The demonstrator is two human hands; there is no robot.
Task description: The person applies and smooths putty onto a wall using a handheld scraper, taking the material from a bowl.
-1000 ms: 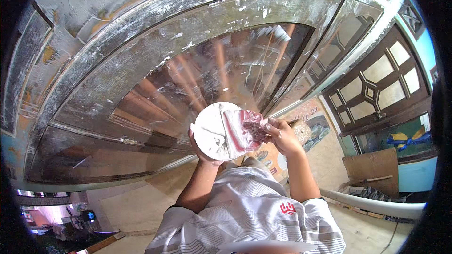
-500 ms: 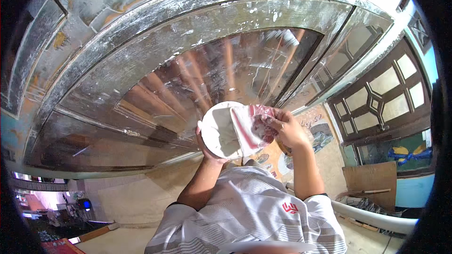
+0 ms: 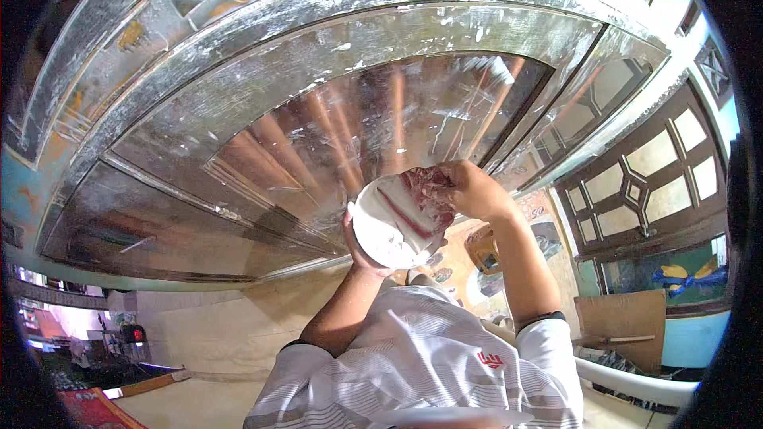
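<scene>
My left hand is wrapped round the left side and underside of a round white bowl. White paste or powder lies inside the bowl. My right hand grips a crinkled red and whitish plastic packet, smeared with white, at its upper right end. The packet tilts down over the bowl's right side, its lower part inside the rim. The fingertips of my right hand are partly hidden behind the wrist and packet.
Ahead stands a worn dark wooden door with a glass pane, spotted with white. At right are another panelled door, a brown cardboard sheet and a white pipe. A printed orange sheet lies below the bowl.
My right hand has risen slightly and turned over, tipping the packet further into the bowl. The bowl has shifted a little right. More white stuff shows in it.
</scene>
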